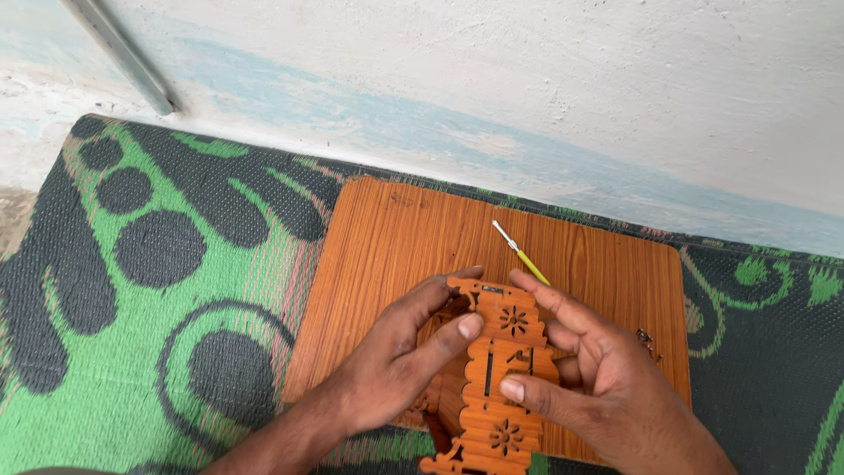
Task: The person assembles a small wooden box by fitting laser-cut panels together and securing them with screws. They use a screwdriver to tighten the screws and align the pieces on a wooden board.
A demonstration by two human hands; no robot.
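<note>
Rising behind everything, a pale plaster wall (pixel 545 79) streaked with faded blue is seen across the top of the view, and a grey metal bar (pixel 123 54) is leaned against it at the upper left. Below the wall, a woven mat (pixel 149 290) in green and black, patterned with dark ovals and curling lines, is spread over the floor. On the mat a rectangular board (pixel 396 237) with an orange wood grain and rounded corners is laid flat.

Over the near half of the board, a carved wooden panel (pixel 501 378), orange and cut through with flower shapes and narrow slots, is held between both hands, its length running from the fingertips toward the bottom edge of the view. The left hand (pixel 396 361) is wrapped around the panel's left edge, its thumb pressed on the carved face and its fingers curled over the top corner. The right hand (pixel 589 378) is set against the right edge, the thumb laid on the face and the fingers extended along the side.

Beyond the fingertips, a thin tool (pixel 521 253) with a yellow-green handle and a metal tip is left lying on the board, untouched. A few small dark bits (pixel 649 341) are scattered near the board's right edge.
</note>
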